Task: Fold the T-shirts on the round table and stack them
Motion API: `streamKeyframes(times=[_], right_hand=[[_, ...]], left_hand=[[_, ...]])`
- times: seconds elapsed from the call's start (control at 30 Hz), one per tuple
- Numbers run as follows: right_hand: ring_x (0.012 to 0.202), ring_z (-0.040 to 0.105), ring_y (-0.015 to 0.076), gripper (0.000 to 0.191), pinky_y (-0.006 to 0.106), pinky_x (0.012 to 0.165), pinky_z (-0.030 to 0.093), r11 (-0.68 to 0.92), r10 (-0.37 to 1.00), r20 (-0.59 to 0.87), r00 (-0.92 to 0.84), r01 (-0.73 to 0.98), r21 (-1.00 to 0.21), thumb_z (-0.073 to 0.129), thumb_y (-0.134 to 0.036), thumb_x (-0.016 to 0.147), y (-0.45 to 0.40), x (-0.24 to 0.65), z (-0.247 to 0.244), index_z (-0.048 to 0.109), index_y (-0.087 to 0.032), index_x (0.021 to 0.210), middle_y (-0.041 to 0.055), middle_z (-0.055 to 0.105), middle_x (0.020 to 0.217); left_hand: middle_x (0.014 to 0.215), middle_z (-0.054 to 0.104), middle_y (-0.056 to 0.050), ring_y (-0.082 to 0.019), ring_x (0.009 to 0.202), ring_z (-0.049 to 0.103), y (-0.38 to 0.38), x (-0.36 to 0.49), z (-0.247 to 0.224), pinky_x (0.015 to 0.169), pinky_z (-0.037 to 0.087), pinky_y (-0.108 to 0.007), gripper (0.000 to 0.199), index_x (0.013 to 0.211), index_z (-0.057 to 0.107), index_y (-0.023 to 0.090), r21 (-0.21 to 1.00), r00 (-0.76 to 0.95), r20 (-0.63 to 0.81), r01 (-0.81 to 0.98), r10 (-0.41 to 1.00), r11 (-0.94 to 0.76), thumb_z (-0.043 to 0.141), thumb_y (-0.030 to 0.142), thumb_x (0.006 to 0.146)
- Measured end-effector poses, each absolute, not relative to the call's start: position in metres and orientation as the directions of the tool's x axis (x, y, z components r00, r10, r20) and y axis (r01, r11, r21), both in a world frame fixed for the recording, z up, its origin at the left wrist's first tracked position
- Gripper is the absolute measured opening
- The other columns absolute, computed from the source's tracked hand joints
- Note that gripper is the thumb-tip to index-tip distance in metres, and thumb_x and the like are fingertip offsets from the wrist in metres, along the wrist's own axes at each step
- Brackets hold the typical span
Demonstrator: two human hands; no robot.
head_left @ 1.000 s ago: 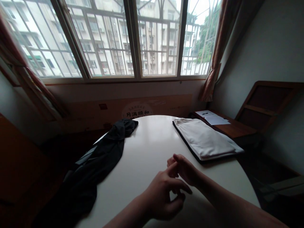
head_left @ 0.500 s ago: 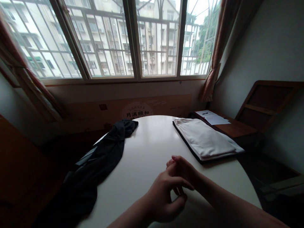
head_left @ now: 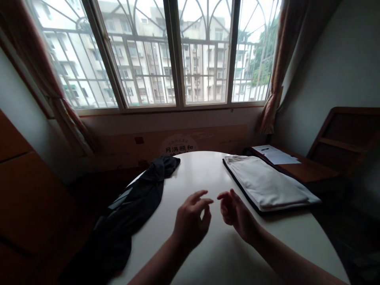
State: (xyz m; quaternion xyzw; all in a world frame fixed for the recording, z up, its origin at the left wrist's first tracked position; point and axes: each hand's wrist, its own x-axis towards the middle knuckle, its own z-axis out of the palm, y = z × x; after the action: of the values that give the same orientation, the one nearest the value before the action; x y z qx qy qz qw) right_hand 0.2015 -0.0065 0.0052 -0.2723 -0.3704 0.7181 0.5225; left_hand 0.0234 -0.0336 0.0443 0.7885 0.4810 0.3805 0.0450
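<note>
Over the white round table [head_left: 190,170], my left hand [head_left: 192,217] is raised with its fingers bent and apart from the thumb, holding nothing. Facing it across a small gap is my right hand [head_left: 236,213]. Its thumb and index finger stick out while the other fingers curl loosely, and nothing shows in it. A dark crumpled garment [head_left: 142,198] lies along the table's left side, partly over the edge. Folded white cloth [head_left: 264,182] rests on the right, on top of something dark whose rim shows along its near edges. Neither hand touches the fabrics.
Beyond the table, a long printed box [head_left: 208,136] stands under the barred window [head_left: 204,71]. At the right is a wooden side table [head_left: 320,171] with white papers [head_left: 277,155] on it, and behind that a wooden chair back [head_left: 341,134]. A brown cabinet [head_left: 26,190] stands left.
Half a second ago my hands were together, fingers overlapping; now they are apart, the left moved left. The view has tilted up and turned a little left. The fabrics stay in place.
</note>
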Motion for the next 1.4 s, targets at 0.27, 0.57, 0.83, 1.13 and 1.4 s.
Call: streamKeyframes(times=[0.27, 0.57, 0.83, 1.13, 1.4], right_hand=[[0.047, 0.031, 0.0070, 0.050, 0.022, 0.044, 0.014, -0.195, 0.969, -0.064, -0.239, -0.579, -0.792, 0.071, -0.067, 0.077, -0.007, 0.201, 0.004, 0.063, -0.020, 0.090, -0.0065, 0.044, 0.058], [0.048, 0.032, 0.0073, 0.047, 0.021, 0.044, 0.017, -0.194, 0.971, -0.080, -0.226, -0.544, -0.816, 0.072, -0.063, 0.076, -0.009, 0.199, 0.005, 0.061, -0.020, 0.090, -0.0070, 0.042, 0.057], [0.051, 0.044, 0.0104, 0.041, 0.022, 0.044, 0.035, -0.103, 0.990, -0.068, -0.120, -0.312, -0.944, 0.075, -0.054, 0.073, 0.000, 0.202, 0.000, 0.062, -0.020, 0.093, -0.0055, 0.050, 0.063], [0.104, 0.066, 0.0299, 0.058, 0.042, 0.090, 0.052, -0.022, 0.994, 0.000, -0.106, -0.204, -0.979, 0.086, -0.048, 0.062, 0.013, 0.207, -0.009, 0.068, -0.020, 0.110, 0.0087, 0.073, 0.108], [0.085, 0.067, 0.0285, 0.030, 0.039, 0.073, 0.053, 0.022, 1.000, 0.022, 0.001, -0.184, -0.983, 0.081, -0.035, 0.065, 0.013, 0.213, -0.009, 0.073, -0.019, 0.088, 0.0072, 0.074, 0.090]], left_hand=[[0.127, 0.065, -0.015, -0.034, 0.117, 0.058, 0.011, -0.071, 0.067, 0.095, 0.050, -0.046, 0.036, 0.122, 0.065, 0.015, 0.019, -0.226, 0.284, 0.973, 0.932, 0.230, 0.051, 0.029, 0.092], [0.120, 0.069, -0.023, -0.031, 0.113, 0.067, 0.022, -0.095, 0.057, 0.087, 0.051, -0.037, 0.038, 0.114, 0.063, 0.008, 0.003, -0.340, -0.087, 0.940, 0.936, 0.342, 0.032, 0.005, 0.093], [0.111, 0.073, -0.007, -0.020, 0.097, 0.069, -0.029, -0.003, 0.069, 0.084, 0.051, -0.027, 0.024, 0.108, 0.065, 0.021, 0.445, 0.303, -0.119, 0.867, 0.945, -0.222, 0.048, 0.019, 0.091], [0.110, 0.073, -0.007, -0.021, 0.098, 0.068, -0.045, 0.005, 0.091, 0.086, 0.051, -0.029, 0.026, 0.114, 0.066, 0.020, 0.568, 0.464, 0.043, 0.717, 0.885, -0.403, 0.053, 0.026, 0.093], [0.104, 0.074, -0.013, -0.030, 0.099, 0.070, 0.000, -0.041, 0.056, 0.080, 0.052, -0.037, 0.023, 0.100, 0.068, 0.018, 0.073, 0.050, -0.112, 0.996, 0.992, -0.042, 0.056, 0.035, 0.088]])
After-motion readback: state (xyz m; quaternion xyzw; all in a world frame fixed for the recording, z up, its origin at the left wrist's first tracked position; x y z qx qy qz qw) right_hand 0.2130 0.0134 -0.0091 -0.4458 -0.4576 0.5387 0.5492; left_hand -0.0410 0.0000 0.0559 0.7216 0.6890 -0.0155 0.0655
